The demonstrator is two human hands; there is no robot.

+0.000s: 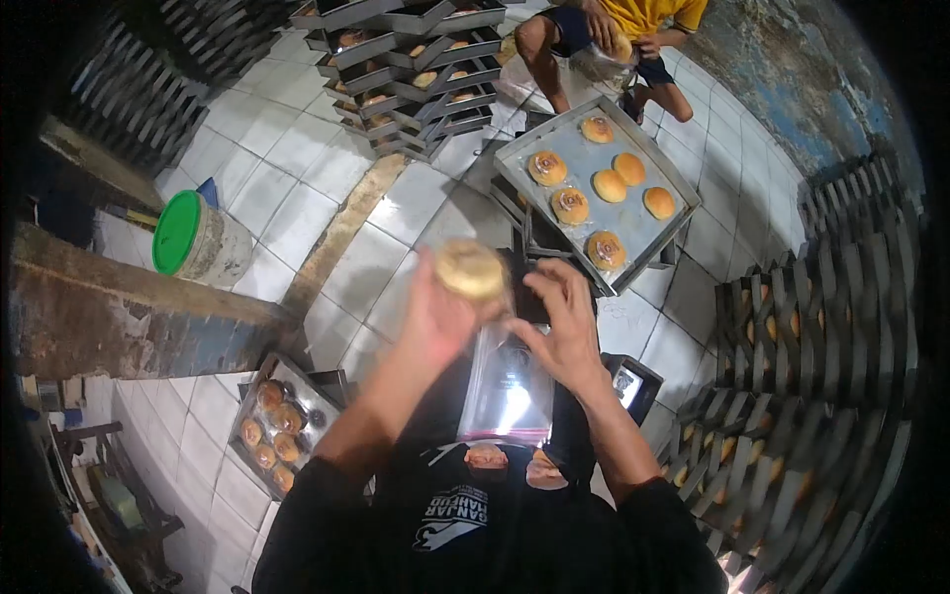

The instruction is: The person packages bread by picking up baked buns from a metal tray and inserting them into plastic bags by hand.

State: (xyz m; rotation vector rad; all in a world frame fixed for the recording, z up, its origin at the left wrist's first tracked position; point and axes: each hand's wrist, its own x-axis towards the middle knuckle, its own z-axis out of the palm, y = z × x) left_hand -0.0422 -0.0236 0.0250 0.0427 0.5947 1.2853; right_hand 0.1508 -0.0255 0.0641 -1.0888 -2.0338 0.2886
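A round golden bun (470,269), blurred by motion, is in my left hand (440,315), whose fingers close around its lower side. My right hand (562,322) is just right of the bun with thumb and fingers apart, over the top end of a stack of clear plastic bags (510,381). The bags lie on my lap. Ahead to the right, a metal tray (648,255) carries several buns; some, like this bun (606,249), look wrapped in clear plastic, while others, such as this bun (627,168), look bare.
Another person in a yellow shirt (658,14) holds a bun beyond the tray. Stacked trays (416,84) rise ahead, with more racked trays (792,396) on the right. A green-lidded bucket (178,234) stands left. A smaller tray (319,436) of buns sits lower left.
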